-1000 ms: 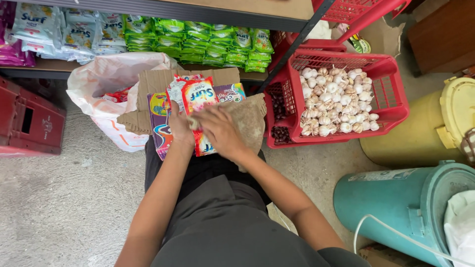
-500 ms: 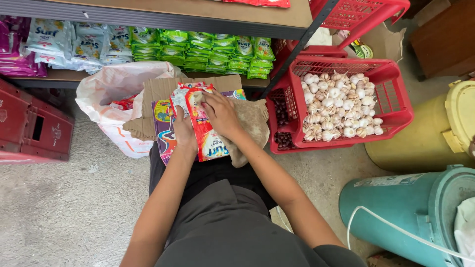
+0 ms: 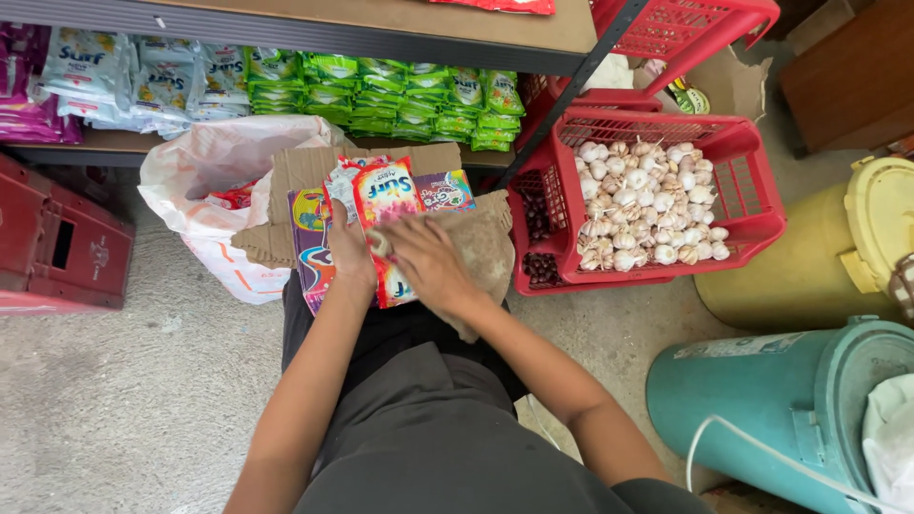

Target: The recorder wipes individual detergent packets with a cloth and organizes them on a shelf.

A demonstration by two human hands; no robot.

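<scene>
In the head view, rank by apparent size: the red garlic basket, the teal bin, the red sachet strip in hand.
1. Red garlic basket and teal bin: look alike, bin cut off by frame and nearer.
2. Red sachet strip: smallest.

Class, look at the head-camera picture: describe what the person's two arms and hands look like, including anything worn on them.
Both forearms are bare; no sleeves, gloves, watch or bracelets show. The left hand and right hand look bare too; rings cannot be ruled out at this size. The dark grey top ends short of the forearms.

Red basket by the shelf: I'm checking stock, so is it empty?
No, the red basket is heaped with white garlic bulbs that cover most of its floor.
</scene>
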